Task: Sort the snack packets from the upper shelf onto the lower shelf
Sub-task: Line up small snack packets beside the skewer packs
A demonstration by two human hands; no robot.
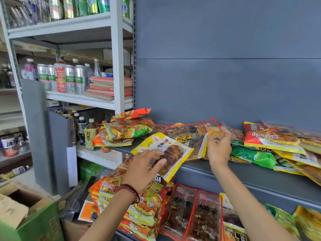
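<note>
My left hand (144, 166) holds a yellow-edged snack packet (166, 150) with a clear window, tilted over the front edge of the grey upper shelf (243, 173). My right hand (219, 146) pinches the corner of a red-edged clear packet (191, 129) lying on that shelf. More packets are heaped on the upper shelf at the left (125, 131) and right (278, 145). On the lower shelf lie orange noodle packets (111, 186) and dark red-edged packets (192, 214) side by side.
A white rack (116, 54) at the left carries cans (73, 80), bottles and stacked red booklets (111, 87). A green cardboard box (31, 218) stands at the lower left. A grey back panel (225, 66) rises behind the upper shelf.
</note>
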